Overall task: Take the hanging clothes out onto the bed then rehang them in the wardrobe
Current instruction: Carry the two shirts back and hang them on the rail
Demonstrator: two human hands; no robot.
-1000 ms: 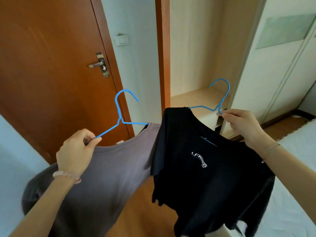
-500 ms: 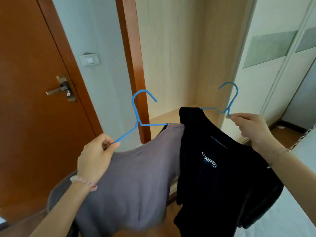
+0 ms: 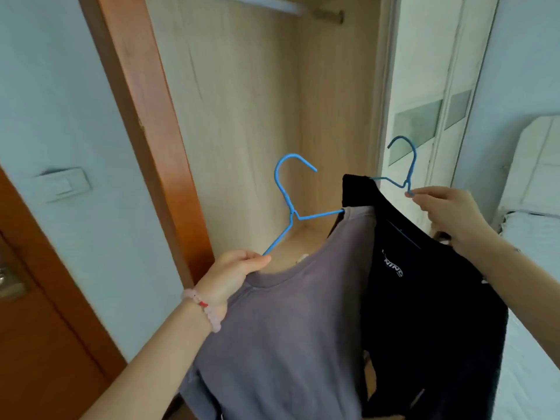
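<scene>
Left grip [image 3: 239,268] pinches grey shirt's hanger [image 3: 291,207], right grip [image 3: 445,207] black shirt's hanger [image 3: 404,168]; lift hooks squarely over rail [image 3: 291,6], one first.

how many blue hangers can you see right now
2. One blue hanger carries the grey shirt, held by the left hand; the other carries the black shirt, held by the right hand.

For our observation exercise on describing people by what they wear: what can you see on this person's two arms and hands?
Both forearms are bare, with no sleeves in view. The left hand has a bracelet of pale pink round beads with a small red piece around its wrist. The right hand shows no rings or gloves; a thin, faint band may sit at its wrist, but it is too blurred to tell.
</scene>
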